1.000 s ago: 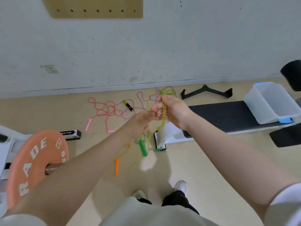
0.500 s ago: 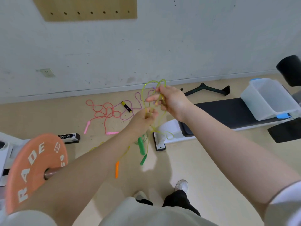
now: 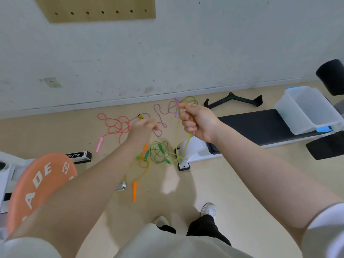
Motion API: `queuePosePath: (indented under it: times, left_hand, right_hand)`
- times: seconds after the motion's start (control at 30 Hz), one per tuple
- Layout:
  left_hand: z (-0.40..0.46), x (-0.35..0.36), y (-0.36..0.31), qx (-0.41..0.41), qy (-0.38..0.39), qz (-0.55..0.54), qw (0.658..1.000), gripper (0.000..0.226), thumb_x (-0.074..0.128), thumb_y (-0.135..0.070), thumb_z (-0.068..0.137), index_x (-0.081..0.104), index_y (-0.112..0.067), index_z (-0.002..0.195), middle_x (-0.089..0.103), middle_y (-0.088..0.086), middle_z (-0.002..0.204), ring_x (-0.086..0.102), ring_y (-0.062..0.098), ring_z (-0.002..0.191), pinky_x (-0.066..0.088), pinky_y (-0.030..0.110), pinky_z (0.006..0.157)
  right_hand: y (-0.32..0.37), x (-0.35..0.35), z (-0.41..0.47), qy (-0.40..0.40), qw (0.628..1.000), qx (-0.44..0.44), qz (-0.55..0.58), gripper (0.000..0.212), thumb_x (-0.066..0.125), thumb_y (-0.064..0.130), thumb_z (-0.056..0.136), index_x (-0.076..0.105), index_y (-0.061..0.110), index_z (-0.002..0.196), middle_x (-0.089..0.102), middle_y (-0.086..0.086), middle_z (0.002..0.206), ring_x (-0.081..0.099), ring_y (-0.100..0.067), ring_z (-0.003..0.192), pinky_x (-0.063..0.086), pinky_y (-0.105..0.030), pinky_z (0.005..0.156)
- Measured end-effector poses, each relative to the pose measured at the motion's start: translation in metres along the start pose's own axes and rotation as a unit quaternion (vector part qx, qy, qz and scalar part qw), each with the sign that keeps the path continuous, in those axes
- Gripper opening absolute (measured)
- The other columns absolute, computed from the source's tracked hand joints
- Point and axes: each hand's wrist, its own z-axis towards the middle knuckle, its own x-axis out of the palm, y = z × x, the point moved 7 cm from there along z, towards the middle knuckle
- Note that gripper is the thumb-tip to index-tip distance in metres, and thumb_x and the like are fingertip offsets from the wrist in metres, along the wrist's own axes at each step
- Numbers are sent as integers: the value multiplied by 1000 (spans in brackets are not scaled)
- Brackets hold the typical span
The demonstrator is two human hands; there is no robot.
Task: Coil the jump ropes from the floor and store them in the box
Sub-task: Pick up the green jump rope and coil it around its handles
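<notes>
- Head view: the right hand (image 3: 197,122) is raised in front of the chest, fingers curled into a fist round a yellow-green jump rope (image 3: 187,145); a small loop of that rope stands above the knuckles and a strand hangs from the underside of the fist.
- The hanging strand runs down toward the white foot of the weight bench (image 3: 260,125), where it ends in a loose tangle.
- The left hand (image 3: 142,128) is held apart from the right, a little lower, fingers bent and pinching a thin yellow cord; exactly how the fingertips meet is too blurred to tell.
- From the left hand a yellow rope with orange handles (image 3: 134,190) dangles, one orange handle hanging below the forearm, the other near the wrist.
- A green jump rope (image 3: 159,152) is bunched in loops between the two forearms; whether it hangs or rests on the floor cannot be told.
- On the floor near the wall lie a red-pink jump rope (image 3: 113,127) with a pink handle, and beside it a purple jump rope (image 3: 162,110), both uncoiled.
- The clear plastic box (image 3: 307,109) sits on the far end of the bench's black pad, well apart from both hands, no rope visible in it.
- An orange weight plate (image 3: 40,185) fills the lower left, on a bar.
- A black cable handle (image 3: 232,100) lies by the wall behind the bench.
</notes>
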Motion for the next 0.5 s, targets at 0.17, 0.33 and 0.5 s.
queuePosePath:
  times: [0.17, 0.33, 0.5]
  left_hand:
    - [-46, 50, -14, 46, 253, -97, 962, 16, 52, -28, 95, 65, -19, 99, 43, -15, 44, 19, 4, 38, 17, 19, 41]
    - [-51, 68, 0, 51, 264, 27, 963, 21, 49, -23, 97, 66, -10, 98, 68, -2, 93, 49, -12, 46, 34, 6, 54]
    - [-40, 54, -11, 46, 242, -72, 967, 22, 37, -20, 101, 55, -13, 90, 64, 2, 69, 27, 5, 38, 23, 17, 41]
  right_hand:
    - [0, 21, 4, 61, 991, -7, 122, 18, 25, 4, 99, 37, 12, 109, 49, -3, 59, 38, -9, 40, 27, -16, 39]
    - [29, 34, -2, 102, 957, -50, 267, 23, 23, -3, 96, 43, 6, 88, 54, -6, 63, 50, -9, 41, 40, -15, 38]
    - [28, 13, -1, 59, 972, -81, 211, 33, 31, 28, 101, 51, 1, 100, 72, -13, 83, 71, -21, 75, 58, -28, 70]
